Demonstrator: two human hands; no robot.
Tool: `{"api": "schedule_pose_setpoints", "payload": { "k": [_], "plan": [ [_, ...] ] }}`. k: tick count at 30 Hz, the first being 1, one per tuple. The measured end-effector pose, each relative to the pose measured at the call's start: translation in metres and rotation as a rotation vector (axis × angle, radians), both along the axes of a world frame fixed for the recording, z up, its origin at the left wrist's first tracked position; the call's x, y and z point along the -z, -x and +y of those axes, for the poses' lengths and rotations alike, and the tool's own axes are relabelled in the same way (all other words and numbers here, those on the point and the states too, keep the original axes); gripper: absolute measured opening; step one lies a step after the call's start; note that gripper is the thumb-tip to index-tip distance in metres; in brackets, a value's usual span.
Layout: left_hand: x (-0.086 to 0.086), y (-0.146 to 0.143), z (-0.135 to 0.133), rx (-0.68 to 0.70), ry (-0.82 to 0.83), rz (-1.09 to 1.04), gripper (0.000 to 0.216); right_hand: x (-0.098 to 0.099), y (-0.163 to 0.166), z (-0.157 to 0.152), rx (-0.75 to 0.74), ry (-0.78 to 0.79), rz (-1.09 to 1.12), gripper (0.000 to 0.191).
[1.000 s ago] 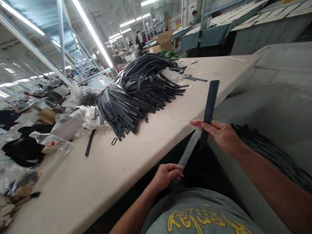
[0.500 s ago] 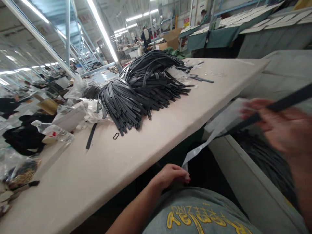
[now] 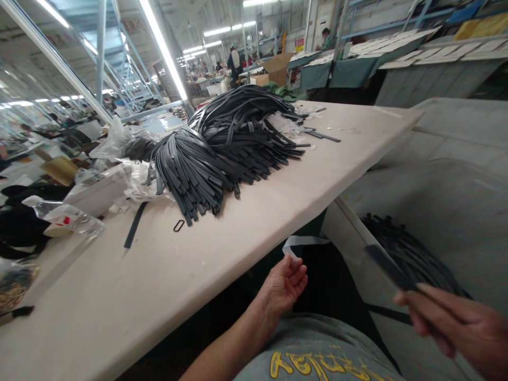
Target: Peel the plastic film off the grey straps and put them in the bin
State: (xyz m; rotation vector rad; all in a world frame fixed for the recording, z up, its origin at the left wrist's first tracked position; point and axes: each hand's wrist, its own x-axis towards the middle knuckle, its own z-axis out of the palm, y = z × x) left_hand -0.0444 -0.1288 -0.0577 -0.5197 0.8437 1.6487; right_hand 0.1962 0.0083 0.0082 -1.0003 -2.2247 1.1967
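Note:
My left hand [image 3: 283, 286] is in front of my body beside the table edge, its fingertips pinched on a thin white strip [image 3: 307, 241] that bends away to the right. On the right, my right hand [image 3: 456, 323], somewhat blurred, grips a dark grey strap [image 3: 391, 269] whose flat end points up and left. The strap is apart from the white strip. Below it, a pale bin [image 3: 359, 227] holds many similar dark straps [image 3: 413, 254]. A large heap of dark straps [image 3: 238, 137] lies on the table [image 3: 246, 238].
A black rectangular ring [image 3: 179, 226] and a single dark strap [image 3: 135, 225] lie near the heap. A plastic bottle [image 3: 67, 214] and plastic bags are on the left. Another pale bin [image 3: 468, 127] stands beyond the table's right side. People are at work far back.
My right hand has moved down with the dark strap, which has come apart from the white strip. My left hand has turned and still pinches the white strip.

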Motion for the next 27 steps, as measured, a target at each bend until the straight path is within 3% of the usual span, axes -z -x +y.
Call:
{"api": "schedule_pose_setpoints", "payload": {
  "k": [3,5,10,17,23,27],
  "plan": [
    [-0.004,-0.001,-0.001,-0.016,-0.010,0.024,0.018,0.012,0.024,-0.035,-0.300,0.009,-0.178,0.044],
    [-0.006,-0.002,-0.003,-0.014,-0.017,0.037,0.018,0.016,0.039,-0.050,-0.383,-0.021,-0.203,0.042],
    [-0.006,-0.009,-0.006,0.016,-0.041,0.055,0.016,0.027,0.061,-0.054,-0.403,-0.027,-0.212,0.040],
    [0.003,-0.016,-0.010,0.044,-0.046,0.072,0.014,0.042,0.070,-0.054,-0.413,0.109,-0.210,0.041],
    [0.028,-0.025,-0.017,0.126,-0.042,0.070,0.014,0.049,0.089,-0.054,-0.401,0.116,-0.225,0.043],
    [0.051,-0.008,-0.033,-0.056,0.139,-0.002,0.014,0.050,0.090,-0.053,-0.403,0.021,-0.282,0.037]
  ]
}}
